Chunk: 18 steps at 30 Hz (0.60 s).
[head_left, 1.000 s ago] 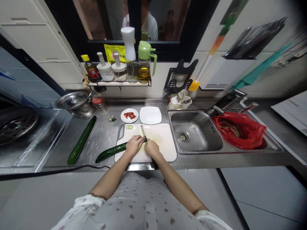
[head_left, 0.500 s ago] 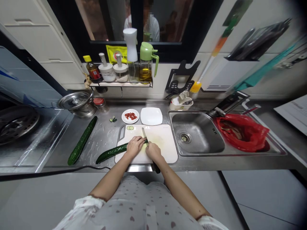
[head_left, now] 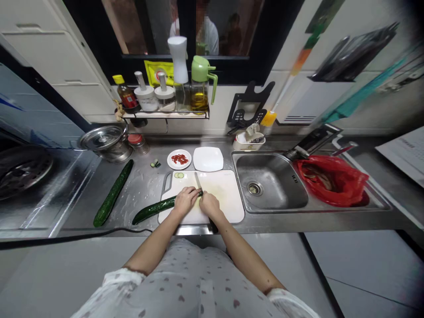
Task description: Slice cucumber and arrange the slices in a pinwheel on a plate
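Observation:
On the white cutting board [head_left: 228, 203], my left hand [head_left: 185, 201] is closed over one end of a dark green cucumber [head_left: 154, 210], whose other end sticks out past the board's left edge. My right hand [head_left: 210, 204] is wrapped round the handle of a kitchen knife [head_left: 198, 180]. The blade points away from me and lies against the cucumber's cut end, close to my left fingertips. Two pale cucumber slices [head_left: 179, 176] rest at the board's upper left. Part of the blade and handle is hidden by my right hand.
A second cucumber [head_left: 113, 193] lies left on the counter near cucumber end pieces [head_left: 155, 164]. Behind the board stand a plate of chopped red pieces [head_left: 179, 166] and a white plate [head_left: 208, 159]. At right is the sink [head_left: 271, 185], with a red bag [head_left: 331, 181] beside it.
The view has shifted slightly. Both hands stay at the cucumber's cut end, and the knife's blade and my right hand have moved a little left, closer to my left hand.

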Motion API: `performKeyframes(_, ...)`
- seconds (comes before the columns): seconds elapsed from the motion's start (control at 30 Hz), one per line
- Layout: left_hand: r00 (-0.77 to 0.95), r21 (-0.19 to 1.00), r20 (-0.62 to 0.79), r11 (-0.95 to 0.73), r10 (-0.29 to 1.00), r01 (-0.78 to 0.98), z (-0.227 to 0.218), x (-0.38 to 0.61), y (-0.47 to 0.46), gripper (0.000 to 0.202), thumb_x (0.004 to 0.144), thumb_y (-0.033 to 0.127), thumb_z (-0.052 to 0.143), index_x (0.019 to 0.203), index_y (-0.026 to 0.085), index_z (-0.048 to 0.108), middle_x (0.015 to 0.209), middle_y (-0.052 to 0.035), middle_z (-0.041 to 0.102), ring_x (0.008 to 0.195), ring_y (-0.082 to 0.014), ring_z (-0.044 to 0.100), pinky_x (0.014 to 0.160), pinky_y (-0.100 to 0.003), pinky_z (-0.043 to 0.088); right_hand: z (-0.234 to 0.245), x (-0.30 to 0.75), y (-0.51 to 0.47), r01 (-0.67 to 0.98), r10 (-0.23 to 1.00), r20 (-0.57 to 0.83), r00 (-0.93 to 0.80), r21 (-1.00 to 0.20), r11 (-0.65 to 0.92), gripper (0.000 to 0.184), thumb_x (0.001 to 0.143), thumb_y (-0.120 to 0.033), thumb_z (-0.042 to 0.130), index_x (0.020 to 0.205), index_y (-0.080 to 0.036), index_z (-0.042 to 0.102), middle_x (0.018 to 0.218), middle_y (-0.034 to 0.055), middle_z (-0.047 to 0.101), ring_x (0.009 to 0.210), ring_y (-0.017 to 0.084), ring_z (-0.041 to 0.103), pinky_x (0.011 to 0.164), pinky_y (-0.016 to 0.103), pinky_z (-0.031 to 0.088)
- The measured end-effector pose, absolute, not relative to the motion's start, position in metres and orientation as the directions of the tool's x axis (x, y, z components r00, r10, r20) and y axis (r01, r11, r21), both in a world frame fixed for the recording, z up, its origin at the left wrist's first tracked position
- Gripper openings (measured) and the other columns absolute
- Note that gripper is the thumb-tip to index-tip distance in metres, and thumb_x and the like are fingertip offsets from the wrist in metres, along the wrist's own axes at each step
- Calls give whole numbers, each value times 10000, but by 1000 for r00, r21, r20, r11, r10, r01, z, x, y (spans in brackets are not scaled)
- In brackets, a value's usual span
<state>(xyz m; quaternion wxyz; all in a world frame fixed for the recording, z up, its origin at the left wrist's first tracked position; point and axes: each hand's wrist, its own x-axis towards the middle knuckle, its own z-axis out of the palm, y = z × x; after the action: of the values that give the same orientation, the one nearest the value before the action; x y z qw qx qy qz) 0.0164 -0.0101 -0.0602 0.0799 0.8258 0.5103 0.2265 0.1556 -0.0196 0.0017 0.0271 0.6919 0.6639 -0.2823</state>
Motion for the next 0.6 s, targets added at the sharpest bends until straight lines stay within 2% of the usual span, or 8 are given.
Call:
performKeyframes(0.37, 374, 360, 291, -463, 881, 810, -61, 16, -9, 275, 937, 319, 473, 1137, 282, 658, 1053, -38, 630, 962, -166, 535, 855, -292, 462, 3, 163, -42, 955, 874, -484, -27, -270, -120, 321, 899, -168, 350, 1133, -112, 562, 1055, 174, 666, 1009, 248, 630, 771, 313, 447)
performKeyframes(0.6, 373, 368, 279, -457, 885, 810, -60, 16, -9, 278, 938, 322, 468, 1139, 279, 656, 1057, -36, 629, 962, -164, 533, 864, -293, 459, 6, 159, -35, 954, 872, -488, -26, -272, -124, 321, 905, -173, 359, 1150, -120, 559, 1071, 164, 665, 1021, 235, 625, 778, 298, 441)
